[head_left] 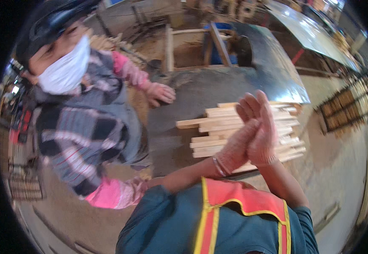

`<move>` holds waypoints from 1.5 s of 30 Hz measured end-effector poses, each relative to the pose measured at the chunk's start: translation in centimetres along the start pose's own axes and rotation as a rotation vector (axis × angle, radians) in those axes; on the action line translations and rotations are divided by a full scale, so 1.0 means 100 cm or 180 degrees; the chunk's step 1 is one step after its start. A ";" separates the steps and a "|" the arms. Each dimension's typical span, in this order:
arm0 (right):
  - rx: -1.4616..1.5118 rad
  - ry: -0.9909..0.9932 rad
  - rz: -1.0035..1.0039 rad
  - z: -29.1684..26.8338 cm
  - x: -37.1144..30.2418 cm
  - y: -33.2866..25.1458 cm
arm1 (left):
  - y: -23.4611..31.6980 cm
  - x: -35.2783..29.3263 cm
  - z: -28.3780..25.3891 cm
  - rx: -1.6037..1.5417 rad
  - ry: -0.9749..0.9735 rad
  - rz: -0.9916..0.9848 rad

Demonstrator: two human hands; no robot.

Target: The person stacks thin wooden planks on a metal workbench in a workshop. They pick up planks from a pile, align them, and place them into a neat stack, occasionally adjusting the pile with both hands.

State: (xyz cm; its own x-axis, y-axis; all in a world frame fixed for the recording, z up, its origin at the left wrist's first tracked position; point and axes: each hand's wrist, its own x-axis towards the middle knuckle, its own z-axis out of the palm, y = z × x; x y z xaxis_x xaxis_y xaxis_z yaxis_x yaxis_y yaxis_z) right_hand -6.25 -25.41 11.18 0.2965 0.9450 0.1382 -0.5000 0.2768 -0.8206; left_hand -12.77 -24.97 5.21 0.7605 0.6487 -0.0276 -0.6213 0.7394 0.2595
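Observation:
My two hands meet above a pile of light wooden strips (209,122) on a dark tabletop (171,146). Both wear thin, pale gloves. My right hand (263,135) is open, its fingers stretched upward. Against its palm presses my left hand (233,148), with a bracelet (218,166) at the wrist; most of the left fingers are hidden, so their grip cannot be made out. Neither hand touches the strips as far as I can see. The strips lie side by side with uneven ends.
At the left stands a co-worker (107,114) in a plaid top and mask, a gloved hand (160,94) resting on the tabletop. A wooden frame (169,48) and blue barrel (234,55) are beyond. At the right is a rack (349,106) of wood.

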 end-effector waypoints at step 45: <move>-0.6505 -0.4089 -0.2028 0.010 -0.011 0.028 | 0.124 -0.055 -0.015 0.2551 0.0858 0.0754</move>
State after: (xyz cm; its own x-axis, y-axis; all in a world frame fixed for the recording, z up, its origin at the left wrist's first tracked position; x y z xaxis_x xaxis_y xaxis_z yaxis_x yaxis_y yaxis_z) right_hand -8.79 -25.51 9.24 -0.7392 0.6708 -0.0598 0.6398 0.7272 0.2486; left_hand -24.93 -19.06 7.18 0.4948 0.8645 -0.0879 -0.3606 0.2964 0.8844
